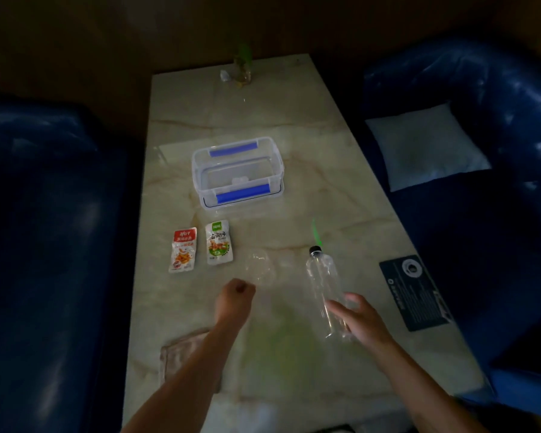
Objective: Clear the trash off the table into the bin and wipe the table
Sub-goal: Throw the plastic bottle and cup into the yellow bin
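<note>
A clear empty plastic bottle lies on its side on the pale marble-look table, its long axis running from the near right toward the far left, black cap at the far end and its base nearest the person. Just left of it lies a crumpled piece of clear plastic, hard to make out against the tabletop. Further left two snack packets lie flat side by side, a red one and a green one, both with their tops pointing away from the person. Beyond them, mid-table, stands a clear plastic box with blue clips. A small plant in a glass stands at the far edge. A dark card lies at the table's right edge, and a folded cloth lies near the front left, partly under the left forearm. Dark blue sofas flank the table, with a pale cushion on the right one.

The right hand is open with fingers spread, at the bottle's near end; whether it touches the bottle I cannot tell. The left hand is curled into a loose fist just short of the clear plastic, with nothing visibly in it
</note>
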Demonstrator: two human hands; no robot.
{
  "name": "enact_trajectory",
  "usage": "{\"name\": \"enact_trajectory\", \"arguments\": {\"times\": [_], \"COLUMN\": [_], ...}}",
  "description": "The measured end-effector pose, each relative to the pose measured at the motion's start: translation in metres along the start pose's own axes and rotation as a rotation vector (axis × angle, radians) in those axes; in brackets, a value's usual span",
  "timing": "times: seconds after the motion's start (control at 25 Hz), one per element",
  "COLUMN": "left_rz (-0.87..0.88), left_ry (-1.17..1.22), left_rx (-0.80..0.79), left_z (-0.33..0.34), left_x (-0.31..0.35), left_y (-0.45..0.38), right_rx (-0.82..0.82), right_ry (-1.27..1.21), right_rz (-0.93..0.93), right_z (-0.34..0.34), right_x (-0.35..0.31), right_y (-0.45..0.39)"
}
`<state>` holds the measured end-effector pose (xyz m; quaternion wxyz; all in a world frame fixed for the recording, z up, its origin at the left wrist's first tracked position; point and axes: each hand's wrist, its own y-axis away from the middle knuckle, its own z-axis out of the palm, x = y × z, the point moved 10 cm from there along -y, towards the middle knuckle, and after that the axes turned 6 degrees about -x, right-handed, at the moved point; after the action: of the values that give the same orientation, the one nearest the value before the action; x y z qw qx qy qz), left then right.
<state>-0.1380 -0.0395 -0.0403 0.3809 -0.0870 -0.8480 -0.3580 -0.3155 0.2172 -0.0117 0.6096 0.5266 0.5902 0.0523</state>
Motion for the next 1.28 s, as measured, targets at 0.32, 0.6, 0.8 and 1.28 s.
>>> {"name": "enact_trajectory", "arguments": {"times": [0.32,0.6,0.8,1.28], "left_rz": [0.038,0.087,0.123,0.312], "left_ry": [0.24,0.141,0.017,-0.39], "left_rx": [-0.197,-0.441,-0.608,-0.935], "left_z": [0.003,0.035,0.087,0.24], "left_x": [-0.055,-0.055,-0.058,-0.053], "left_y": [0.098,0.161,0.202,0.313], "right_rx": [0.035,0.193,0.38,0.59], "right_ry": [-0.486,-0.706,-0.724,-1.16], "right_rz": [0.011,0.037,0.083,0.065], "right_z": [0.034,0.05,0.043,-0.007], "right_x": [0.071,0.14,0.198,0.319], "right_y": [0.111,0.199,0.253,0.357]}}
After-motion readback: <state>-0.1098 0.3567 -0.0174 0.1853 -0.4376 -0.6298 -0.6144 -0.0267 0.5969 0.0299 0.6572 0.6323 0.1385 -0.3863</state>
